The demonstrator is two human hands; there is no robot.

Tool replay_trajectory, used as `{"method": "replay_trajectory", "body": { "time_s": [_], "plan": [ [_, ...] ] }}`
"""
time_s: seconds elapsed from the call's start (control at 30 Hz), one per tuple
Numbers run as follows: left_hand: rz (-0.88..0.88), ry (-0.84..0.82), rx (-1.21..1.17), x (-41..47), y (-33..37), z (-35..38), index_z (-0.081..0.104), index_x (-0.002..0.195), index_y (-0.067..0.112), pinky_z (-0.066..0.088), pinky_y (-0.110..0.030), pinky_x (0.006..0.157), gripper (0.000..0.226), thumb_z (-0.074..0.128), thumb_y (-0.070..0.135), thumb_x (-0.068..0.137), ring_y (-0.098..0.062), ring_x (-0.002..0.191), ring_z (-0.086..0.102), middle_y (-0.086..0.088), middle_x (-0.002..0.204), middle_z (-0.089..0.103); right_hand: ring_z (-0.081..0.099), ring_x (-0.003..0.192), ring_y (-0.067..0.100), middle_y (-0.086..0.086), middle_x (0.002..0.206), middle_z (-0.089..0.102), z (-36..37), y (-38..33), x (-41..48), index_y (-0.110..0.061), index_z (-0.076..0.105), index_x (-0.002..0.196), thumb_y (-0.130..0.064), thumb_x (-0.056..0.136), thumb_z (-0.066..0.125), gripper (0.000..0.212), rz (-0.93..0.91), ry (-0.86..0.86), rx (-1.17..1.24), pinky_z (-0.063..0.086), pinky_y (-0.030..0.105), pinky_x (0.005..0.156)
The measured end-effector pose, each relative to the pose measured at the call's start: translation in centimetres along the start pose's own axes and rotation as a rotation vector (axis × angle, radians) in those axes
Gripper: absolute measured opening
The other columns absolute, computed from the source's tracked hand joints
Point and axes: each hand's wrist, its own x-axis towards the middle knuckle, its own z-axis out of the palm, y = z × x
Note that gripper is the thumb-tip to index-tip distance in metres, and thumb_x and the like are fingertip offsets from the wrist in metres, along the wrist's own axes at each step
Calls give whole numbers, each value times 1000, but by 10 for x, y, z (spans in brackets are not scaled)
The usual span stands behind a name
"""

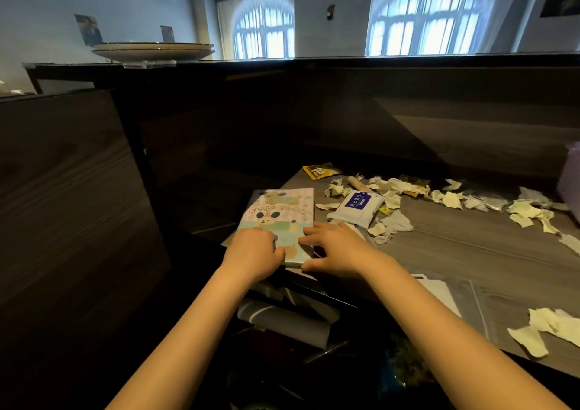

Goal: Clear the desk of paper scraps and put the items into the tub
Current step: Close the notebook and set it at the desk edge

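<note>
Notebook is sat at the near-left corner of the surface, right by the edge. Left grip is curled onto its near-left part. Right grip is spread over its right edge, thumb at the near side — whether a pinch is made cannot be told. Scraps are strewn to the right, around the wipes. Risks, as judged: the notebook could be slid off the corner into the dark gap below if lifted one-sidedly, and nearby scraps could be swept to the floor with it. The purple thing cut off at far right — likely the tub — is well apart, so a drop on the carry is possible.
</note>
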Motion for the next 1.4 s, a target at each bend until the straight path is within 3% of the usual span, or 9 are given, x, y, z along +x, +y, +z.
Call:
{"method": "replay_trajectory", "body": {
  "time_s": [0.23, 0.4, 0.47, 0.6, 0.7, 0.8, 1.0, 1.3, 1.4],
  "plan": [
    [77, -143, -58, 18, -26, -1, 55, 126, 18, 43, -33, 89, 40, 43, 37, 94, -23, 113, 52, -8, 131, 51, 52, 116, 26, 4, 132, 56, 3, -7, 14, -18, 62, 116, -57, 85, 54, 50, 11, 97, -25, 38, 38, 98],
    [99, -242, -121, 36, -45, -8, 40, 141, 19, 27, -33, 112, 51, 49, 33, 93, -23, 139, 31, -5, 155, 26, 57, 101, 27, 1, 111, 66, 10, -18, 28, -19, 63, 94, -64, 81, 52, 48, 69, 219, -84, 35, 32, 75],
    [89, -265, -127, 41, -47, -9, 39, 142, 19, 26, -33, 113, 52, 50, 31, 92, -22, 140, 30, -4, 155, 26, 58, 96, 26, 2, 100, 66, 12, -21, 31, -22, 55, 84, -64, 82, 52, 43, 77, 235, -93, 30, 30, 68],
    [80, -258, -142, 40, -45, -10, 40, 141, 18, 29, -32, 110, 51, 49, 29, 92, -22, 137, 33, -4, 153, 30, 57, 97, 26, 2, 105, 64, 12, -18, 30, -19, 62, 99, -62, 84, 52, 47, 58, 202, -42, 36, 31, 68],
    [63, -205, -155, 36, -43, -10, 48, 135, 17, 40, -32, 99, 45, 50, 27, 91, -20, 122, 48, -5, 138, 48, 55, 113, 24, 1, 126, 59, 8, -12, 26, -20, 58, 123, -55, 85, 56, 52, 62, 153, 131, 47, 37, 87],
    [39, -113, -210, 29, -36, -14, 60, 117, 17, 49, -35, 87, 29, 51, 25, 90, -21, 103, 56, -7, 119, 60, 47, 126, 21, 1, 139, 51, 1, -7, 14, -21, 49, 135, -48, 88, 57, 55, 98, 233, 211, 42, 37, 101],
    [101, 35, -209, 15, 8, -31, 50, 133, 17, 41, -33, 100, 41, 49, 25, 93, -21, 125, 48, -4, 138, 50, 47, 123, 18, -2, 130, 58, -21, 16, -38, -22, 59, 124, -38, 92, 54, 36, 167, 375, 253, 41, 37, 100],
    [350, 62, -210, 10, 134, -63, 62, 113, 11, 45, -32, 83, 31, 49, 30, 92, -25, 109, 57, -6, 115, 63, 54, 115, 18, 0, 124, 61, -56, 73, -159, -21, 61, 121, -35, 93, 52, 32, 442, 435, 213, 46, 37, 94],
    [442, 17, -171, 6, 189, -65, 62, 112, 9, 48, -37, 88, 32, 48, 30, 92, -25, 108, 57, -9, 116, 63, 55, 112, 16, -1, 123, 62, -59, 98, -201, -22, 60, 122, -36, 92, 52, 33, 535, 429, 195, 48, 36, 93]
  ]
}}
